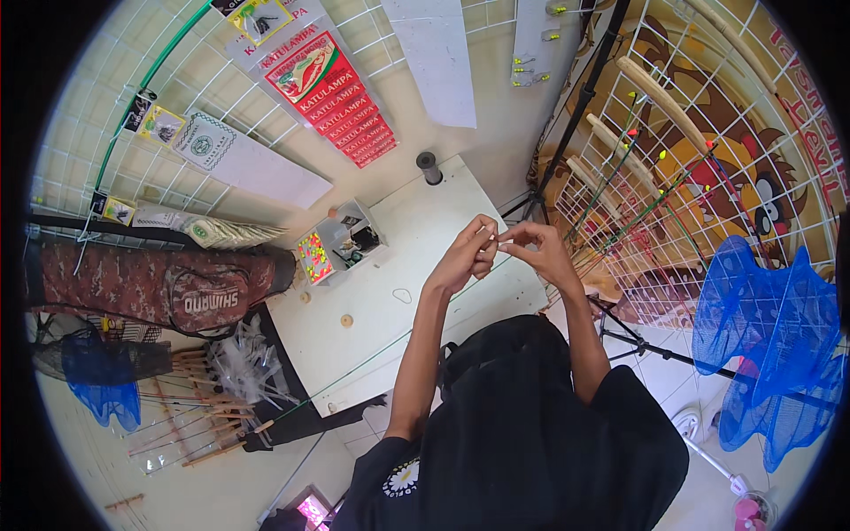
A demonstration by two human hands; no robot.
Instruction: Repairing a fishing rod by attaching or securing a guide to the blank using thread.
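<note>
My left hand (472,254) and my right hand (542,255) meet above the right part of a white tabletop (390,283). Both are closed, the fingertips pinched close together. Whatever sits between them is too small to make out. A thin green fishing rod (372,356) runs slantwise from the lower left, passes behind my left forearm and ends near the fingers; which hand holds its tip cannot be told. On the tabletop, left of my hands, lies a small loop of thin line (402,296).
A box (363,243) with dark small parts and bright beads stands on the table, near a dark cylinder (429,166). Wire racks (673,212) with rods rise at right, beside blue nets (770,345). A camouflage rod bag (177,288) lies at left, above wooden-handled rods (204,398).
</note>
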